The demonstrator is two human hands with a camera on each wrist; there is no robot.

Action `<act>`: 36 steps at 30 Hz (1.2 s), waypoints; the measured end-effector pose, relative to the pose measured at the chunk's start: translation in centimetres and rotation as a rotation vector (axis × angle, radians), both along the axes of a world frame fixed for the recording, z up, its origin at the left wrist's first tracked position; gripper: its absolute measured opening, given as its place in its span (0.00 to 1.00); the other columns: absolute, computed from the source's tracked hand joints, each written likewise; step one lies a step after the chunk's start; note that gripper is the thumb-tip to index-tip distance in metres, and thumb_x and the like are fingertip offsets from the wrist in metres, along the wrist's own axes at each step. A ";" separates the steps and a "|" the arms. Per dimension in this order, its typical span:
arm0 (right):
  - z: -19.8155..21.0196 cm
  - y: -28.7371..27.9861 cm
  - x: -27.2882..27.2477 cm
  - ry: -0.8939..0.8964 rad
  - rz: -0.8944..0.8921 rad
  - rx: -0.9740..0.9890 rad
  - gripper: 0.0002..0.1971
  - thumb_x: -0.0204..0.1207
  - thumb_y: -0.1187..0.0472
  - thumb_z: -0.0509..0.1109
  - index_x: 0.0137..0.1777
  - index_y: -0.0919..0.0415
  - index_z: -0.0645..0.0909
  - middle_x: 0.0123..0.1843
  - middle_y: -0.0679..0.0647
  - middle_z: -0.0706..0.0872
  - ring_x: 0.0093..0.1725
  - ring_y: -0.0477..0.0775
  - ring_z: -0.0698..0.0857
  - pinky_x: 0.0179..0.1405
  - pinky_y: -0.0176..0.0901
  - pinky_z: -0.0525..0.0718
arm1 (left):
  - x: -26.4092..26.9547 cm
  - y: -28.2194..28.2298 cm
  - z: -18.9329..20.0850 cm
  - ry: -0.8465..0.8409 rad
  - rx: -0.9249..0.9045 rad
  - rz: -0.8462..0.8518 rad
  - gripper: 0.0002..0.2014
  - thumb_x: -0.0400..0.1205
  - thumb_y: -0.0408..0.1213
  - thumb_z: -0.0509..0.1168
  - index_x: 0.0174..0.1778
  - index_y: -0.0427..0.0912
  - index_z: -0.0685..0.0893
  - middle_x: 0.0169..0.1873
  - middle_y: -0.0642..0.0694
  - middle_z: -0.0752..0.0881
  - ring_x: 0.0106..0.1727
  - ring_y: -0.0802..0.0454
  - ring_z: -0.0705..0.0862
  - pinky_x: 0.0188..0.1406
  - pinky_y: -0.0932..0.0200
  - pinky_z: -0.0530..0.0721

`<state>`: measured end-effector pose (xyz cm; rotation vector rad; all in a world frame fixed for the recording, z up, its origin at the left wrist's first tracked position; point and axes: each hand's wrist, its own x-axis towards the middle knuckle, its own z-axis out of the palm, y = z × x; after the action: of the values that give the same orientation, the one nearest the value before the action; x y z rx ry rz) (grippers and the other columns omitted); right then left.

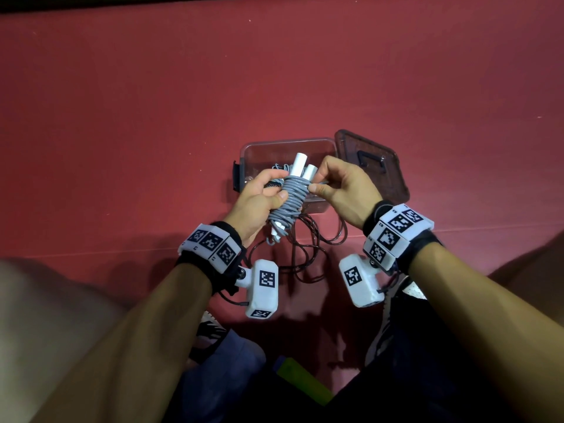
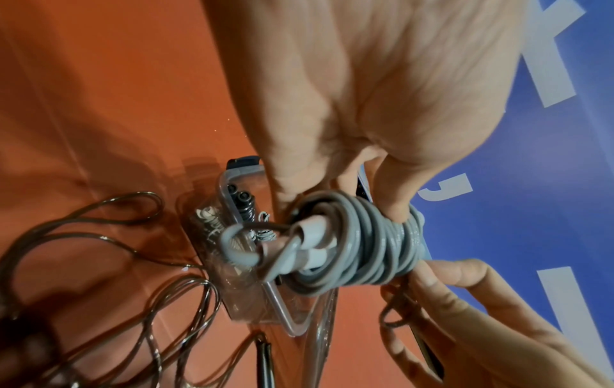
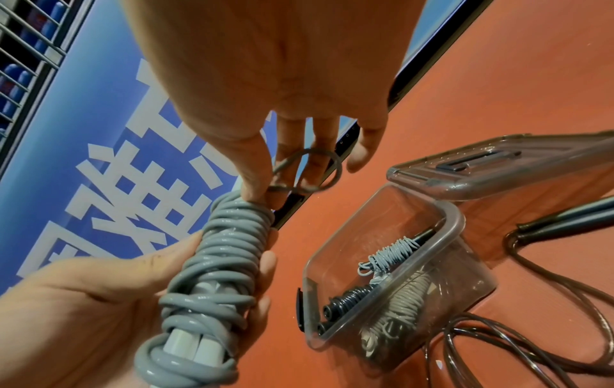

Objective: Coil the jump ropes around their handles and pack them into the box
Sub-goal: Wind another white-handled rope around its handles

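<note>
Gripping 1 grey coiled rope (image 1: pixel 291 195), 2 hands (image 1: pixel 259 199) above 1 box (image 1: pixel 253 148).

Grey rope (image 1: pixel 291 196), white handles (image 1: pixel 300 164), red floor (image 1: pixel 152 117)

Light was dim and warm; soft shadows fell toward the viewer, edges bowed, and both wrist views were motion-blurred.
</note>
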<state>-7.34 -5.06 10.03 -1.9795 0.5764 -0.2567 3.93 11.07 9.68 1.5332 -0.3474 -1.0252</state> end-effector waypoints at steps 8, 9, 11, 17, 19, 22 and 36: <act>-0.2 0.0 -0.1 -0.015 0.000 0.106 0.10 0.76 0.67 0.75 0.38 0.53 0.80 0.42 0.51 0.90 0.45 0.53 0.88 0.59 0.60 0.86 | 0.1 0.0 0.4 0.122 -0.074 0.057 0.17 0.87 0.22 0.58 0.72 0.33 0.75 0.59 0.23 0.86 0.52 0.29 0.89 0.52 0.41 0.89; -0.1 0.0 -0.2 -0.020 0.005 0.127 0.11 0.77 0.69 0.75 0.38 0.54 0.80 0.42 0.52 0.90 0.43 0.51 0.87 0.57 0.58 0.87 | 0.0 0.0 0.4 0.144 -0.073 0.060 0.18 0.85 0.24 0.61 0.73 0.31 0.75 0.58 0.24 0.86 0.52 0.28 0.89 0.51 0.41 0.89; 0.2 0.1 -0.2 -0.029 0.020 0.158 0.10 0.77 0.70 0.74 0.38 0.57 0.80 0.41 0.56 0.90 0.41 0.52 0.87 0.51 0.56 0.88 | -0.2 -0.1 0.5 0.158 -0.067 0.052 0.23 0.80 0.27 0.69 0.71 0.30 0.74 0.55 0.27 0.87 0.51 0.30 0.89 0.48 0.43 0.90; 0.5 0.4 -0.2 -0.037 0.020 0.148 0.13 0.75 0.71 0.76 0.36 0.53 0.82 0.42 0.61 0.91 0.40 0.59 0.87 0.49 0.59 0.89 | 0.0 -0.1 -0.1 -0.071 -0.009 0.035 0.27 0.65 0.40 0.84 0.59 0.45 0.85 0.57 0.33 0.89 0.58 0.37 0.90 0.60 0.42 0.89; 0.6 0.3 -0.2 -0.045 0.015 0.152 0.13 0.75 0.70 0.76 0.35 0.51 0.83 0.40 0.55 0.91 0.40 0.56 0.88 0.50 0.56 0.89 | 0.3 0.0 -0.3 -0.085 -0.021 0.038 0.25 0.68 0.36 0.82 0.61 0.45 0.86 0.55 0.36 0.91 0.56 0.41 0.91 0.61 0.44 0.89; 0.8 0.2 0.0 -0.071 0.038 0.146 0.13 0.76 0.73 0.74 0.40 0.52 0.85 0.40 0.47 0.89 0.42 0.44 0.86 0.52 0.42 0.85 | 0.4 0.1 -0.5 -0.090 -0.037 0.011 0.20 0.79 0.28 0.75 0.67 0.39 0.84 0.54 0.38 0.92 0.55 0.45 0.92 0.62 0.47 0.87; 1.0 0.6 0.0 -0.127 0.052 0.178 0.09 0.75 0.70 0.77 0.47 0.54 0.91 0.47 0.51 0.92 0.50 0.49 0.90 0.59 0.45 0.87 | 0.0 -0.4 -0.7 -0.025 -0.033 0.000 0.24 0.77 0.49 0.75 0.66 0.40 0.84 0.47 0.44 0.92 0.51 0.50 0.90 0.61 0.47 0.86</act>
<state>-7.32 -4.50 11.05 -1.7898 0.4500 -0.2874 3.89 10.69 9.00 1.5174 -0.3793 -0.9967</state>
